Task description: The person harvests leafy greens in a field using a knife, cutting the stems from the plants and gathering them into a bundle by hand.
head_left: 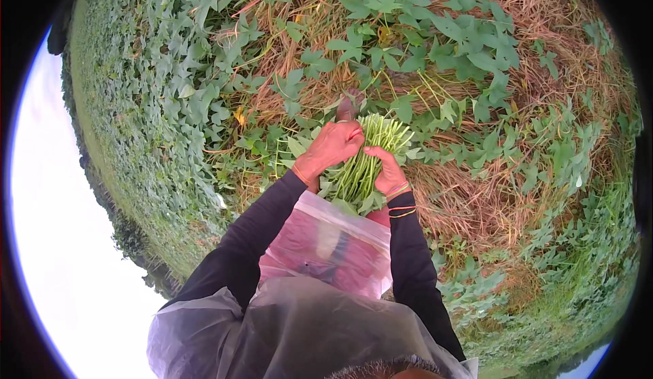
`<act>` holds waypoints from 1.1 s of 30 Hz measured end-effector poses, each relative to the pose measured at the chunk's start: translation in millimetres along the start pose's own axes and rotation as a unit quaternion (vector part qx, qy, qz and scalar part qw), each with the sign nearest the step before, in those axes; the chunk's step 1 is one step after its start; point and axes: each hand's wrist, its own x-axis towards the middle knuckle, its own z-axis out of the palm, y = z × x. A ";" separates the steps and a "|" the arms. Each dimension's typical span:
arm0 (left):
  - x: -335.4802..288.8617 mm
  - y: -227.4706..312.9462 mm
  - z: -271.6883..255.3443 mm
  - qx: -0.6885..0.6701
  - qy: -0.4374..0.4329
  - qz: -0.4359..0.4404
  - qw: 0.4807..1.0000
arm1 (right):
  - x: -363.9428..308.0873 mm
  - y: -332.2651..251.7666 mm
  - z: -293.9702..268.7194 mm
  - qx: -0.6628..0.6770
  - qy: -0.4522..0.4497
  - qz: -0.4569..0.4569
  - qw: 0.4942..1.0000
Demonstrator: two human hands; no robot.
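A thick bundle of green leafy stems [367,158] sits in front of me, its pale cut ends fanned toward the far side and its leaves toward my body. My right hand [388,169] grips the bundle's right side, thumb on top, the other fingers mostly hidden. Against its upper left side, my left hand [332,147] is closed with curled fingers; something small and reddish shows at them, too small to name. Thin coloured bands [400,192] circle my right wrist, and an orange band [299,173] my left.
Leafy green vines [435,25] spread over dry straw [469,199] all around. A bare foot [348,105] shows just beyond my left hand. Translucent plastic sheeting [326,243] covers my lap over pink clothing. A field [102,107] stretches left toward dark trees.
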 end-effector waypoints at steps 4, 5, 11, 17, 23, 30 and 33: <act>18.3 -20.8 -22.1 0.096 -0.042 0.101 0.989 | 17.8 1.6 1.2 0.060 -0.072 0.037 0.995; 23.6 -28.4 -28.8 0.090 -0.065 0.129 0.985 | 22.8 5.4 0.7 0.084 -0.097 0.042 0.991; 20.2 -53.0 -60.6 -0.274 -0.151 -0.028 0.950 | 58.7 25.4 18.6 0.112 -0.182 0.060 0.975; 36.3 -69.2 -110.6 -0.328 -0.171 -0.103 0.924 | 98.7 36.5 47.5 0.142 -0.242 0.050 0.959; 57.2 -44.7 -149.6 -0.360 -0.180 -0.158 0.902 | 127.1 37.5 79.9 0.191 -0.184 -0.019 0.964; 69.1 -72.7 -175.5 -0.252 -0.129 -0.092 0.955 | 139.1 3.7 128.1 0.104 -0.191 0.013 0.976; 76.4 -65.0 -192.6 -0.262 -0.136 -0.105 0.950 | 138.6 -20.3 143.1 0.040 -0.172 0.042 0.983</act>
